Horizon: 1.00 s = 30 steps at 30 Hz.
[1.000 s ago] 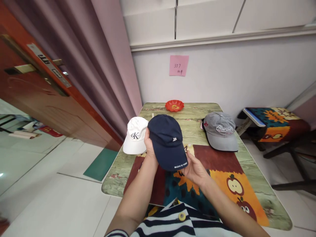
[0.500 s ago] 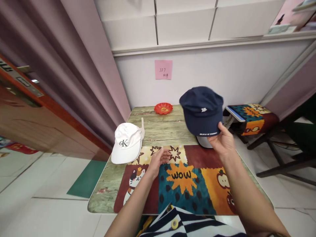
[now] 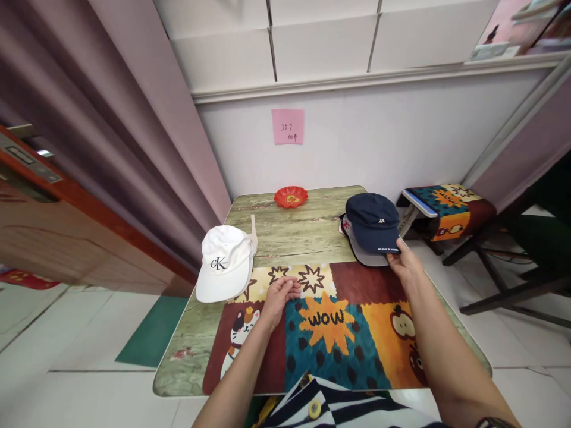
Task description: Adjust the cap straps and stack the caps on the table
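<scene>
My right hand [image 3: 405,260] pinches the brim of a navy cap [image 3: 371,217] with small white lettering at its front edge. The navy cap rests over a grey cap [image 3: 363,254], which shows only at its brim and left side. Over the patterned mat hovers my left hand [image 3: 282,295], its fingers loosely bent and holding nothing. To its left lies a white cap [image 3: 225,258] with black letters, its strap sticking up at the back.
A red scalloped dish [image 3: 291,197] sits at the back of the wood-patterned table [image 3: 178,362]. The colourful mat [image 3: 330,356] covers the table's front. A dark chair [image 3: 499,267] and a small cloth-covered stand [image 3: 450,208] are to the right. An orange-brown door [image 3: 89,249] stands left.
My right hand has lowered the navy cap onto the grey cap. My left hand has shifted slightly down, still empty. The view has turned a little to the right.
</scene>
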Tool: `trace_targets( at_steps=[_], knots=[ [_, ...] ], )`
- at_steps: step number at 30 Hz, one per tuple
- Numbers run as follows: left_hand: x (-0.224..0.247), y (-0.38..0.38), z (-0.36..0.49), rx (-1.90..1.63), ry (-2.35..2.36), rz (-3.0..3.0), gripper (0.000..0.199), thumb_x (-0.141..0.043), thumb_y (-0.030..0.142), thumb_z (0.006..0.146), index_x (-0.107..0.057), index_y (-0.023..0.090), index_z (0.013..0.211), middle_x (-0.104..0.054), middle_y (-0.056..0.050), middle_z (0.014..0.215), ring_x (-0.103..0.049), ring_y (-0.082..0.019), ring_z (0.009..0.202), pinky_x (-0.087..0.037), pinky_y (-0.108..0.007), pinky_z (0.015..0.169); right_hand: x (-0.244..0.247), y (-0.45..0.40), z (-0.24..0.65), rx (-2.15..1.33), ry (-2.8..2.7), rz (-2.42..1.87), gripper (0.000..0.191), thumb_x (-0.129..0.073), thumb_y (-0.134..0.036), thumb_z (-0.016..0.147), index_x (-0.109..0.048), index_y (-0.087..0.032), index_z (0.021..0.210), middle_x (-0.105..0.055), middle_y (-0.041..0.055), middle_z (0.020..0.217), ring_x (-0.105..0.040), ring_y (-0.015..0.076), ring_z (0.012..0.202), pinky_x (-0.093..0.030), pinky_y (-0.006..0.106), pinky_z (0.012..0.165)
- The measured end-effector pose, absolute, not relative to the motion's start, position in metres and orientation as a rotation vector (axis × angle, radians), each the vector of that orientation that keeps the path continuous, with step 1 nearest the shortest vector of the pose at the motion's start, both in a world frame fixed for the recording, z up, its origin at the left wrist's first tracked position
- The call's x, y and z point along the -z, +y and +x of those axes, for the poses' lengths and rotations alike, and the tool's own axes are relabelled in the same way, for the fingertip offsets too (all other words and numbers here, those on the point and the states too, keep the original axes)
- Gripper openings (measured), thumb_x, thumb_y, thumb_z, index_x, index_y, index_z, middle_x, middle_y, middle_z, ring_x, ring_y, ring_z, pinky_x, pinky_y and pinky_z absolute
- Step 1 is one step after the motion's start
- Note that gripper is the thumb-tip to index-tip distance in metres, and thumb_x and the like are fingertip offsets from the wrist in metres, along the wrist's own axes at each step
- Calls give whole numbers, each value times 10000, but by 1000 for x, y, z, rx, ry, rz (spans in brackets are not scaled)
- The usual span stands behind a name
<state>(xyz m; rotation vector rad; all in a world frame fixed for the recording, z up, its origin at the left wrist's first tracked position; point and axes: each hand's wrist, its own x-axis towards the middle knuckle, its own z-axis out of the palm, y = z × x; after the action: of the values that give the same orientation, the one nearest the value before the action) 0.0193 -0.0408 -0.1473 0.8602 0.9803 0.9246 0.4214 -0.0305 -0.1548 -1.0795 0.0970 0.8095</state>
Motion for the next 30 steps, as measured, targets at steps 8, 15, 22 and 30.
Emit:
trace_targets(
  at_steps=[8,15,22,30],
  knots=[
    [151,-43,14,-939,925,860,440,-853,469,724,-732,126,972,-747,-89,868,-711,-168,770,-578,-299,783,166,-43,422,-709,-100,-1316,274,-731,-259,799,-706,-178,1060,-768,34,989,-717,136,777,-629,251,670],
    [160,-43,13,-946,906,940,393,-829,432,752,-727,135,989,-750,-82,884,-700,-161,773,-571,-305,777,167,-62,435,-512,-292,-1791,602,-803,-437,660,-727,-119,1165,-731,174,1101,-672,380,1080,-595,506,849],
    [163,-47,14,-957,915,1074,350,-775,424,802,-712,140,996,-747,-77,898,-699,-164,776,-573,-315,778,140,-59,412,-100,-761,-2234,942,-626,-681,781,-477,-64,1477,-408,302,1533,-402,460,1419,-331,616,1134],
    [175,-54,16,-992,925,1136,346,-726,449,820,-691,153,996,-748,-81,904,-703,-164,761,-571,-321,770,155,-35,378,14,-974,-2318,1225,-637,-813,686,-262,-23,1545,-381,343,1527,-365,478,1421,-311,622,1123]
  ],
)
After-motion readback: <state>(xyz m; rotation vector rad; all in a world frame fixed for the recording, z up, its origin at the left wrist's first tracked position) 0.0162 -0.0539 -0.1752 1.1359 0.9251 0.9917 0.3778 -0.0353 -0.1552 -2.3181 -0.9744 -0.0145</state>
